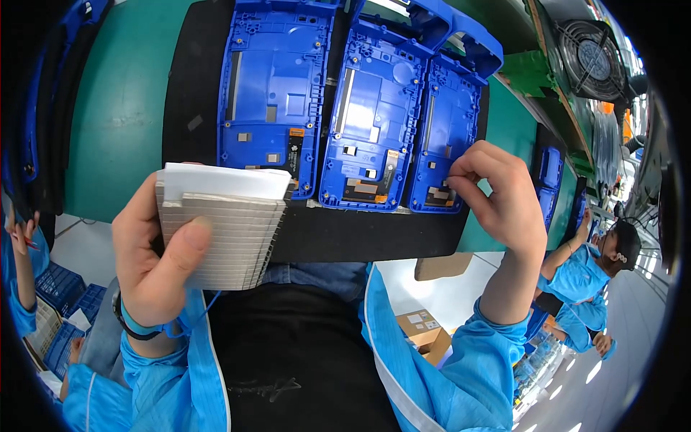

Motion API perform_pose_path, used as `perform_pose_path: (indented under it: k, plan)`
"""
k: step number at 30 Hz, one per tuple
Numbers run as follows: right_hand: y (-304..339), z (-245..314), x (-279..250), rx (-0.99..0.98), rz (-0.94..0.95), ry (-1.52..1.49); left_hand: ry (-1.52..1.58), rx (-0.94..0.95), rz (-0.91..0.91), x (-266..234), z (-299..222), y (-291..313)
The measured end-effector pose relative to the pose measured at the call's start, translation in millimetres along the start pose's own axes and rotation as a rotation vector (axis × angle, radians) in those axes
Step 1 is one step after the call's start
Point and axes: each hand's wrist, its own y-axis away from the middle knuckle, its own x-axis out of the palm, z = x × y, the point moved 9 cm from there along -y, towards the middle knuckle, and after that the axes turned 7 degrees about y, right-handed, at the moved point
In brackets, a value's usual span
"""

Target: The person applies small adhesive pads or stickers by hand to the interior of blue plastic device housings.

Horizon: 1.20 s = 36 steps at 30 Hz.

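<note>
My left hand (162, 263) grips a stack of grey-striped adhesive pad sheets (234, 237) with white backing paper, thumb pressed on its front. My right hand (504, 194) is closed in a pinch at the lower right of the right blue plastic housing (455, 104). At its fingertips is a small grey pad (446, 182), partly hidden, low over or touching the housing. Further left lie the middle blue housing (385, 90) and the left blue housing (277, 68). Each of these two bears small grey pads and a black-and-orange flex circuit (296, 155).
The housings lie on a black mat (345, 241) over a green bench (119, 108). A fan (592, 57) stands at the far right. More blue housings (549, 180) sit beyond my right hand. Co-workers in blue (579, 277) are on both sides. An open cardboard box (425, 335) stands below.
</note>
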Motion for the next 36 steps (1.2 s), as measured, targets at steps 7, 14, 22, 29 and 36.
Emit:
perform_pose_path:
  k: [7,14,22,29,36]
  plan:
    - [5.6,-3.2,2.3,-0.025,-0.029,-0.06,-0.015,0.049,-0.193,-44.7,7.7,6.3]
    - [17.4,-10.7,-17.1,-0.025,-0.126,-0.295,-0.029,0.05,-0.255,-51.3,-14.3,-22.1]
    - [86.1,-56.2,38.9,0.328,-0.321,-0.726,0.245,-0.128,-0.111,-48.6,1.1,-54.7]
    - [106.2,-61.9,54.0,0.363,-0.486,-1.028,0.111,-0.078,-0.015,-13.5,-17.2,-40.5]
    - [89.5,-63.0,51.9,0.311,-0.75,-0.809,0.289,-0.032,0.007,-36.2,-9.8,-45.3]
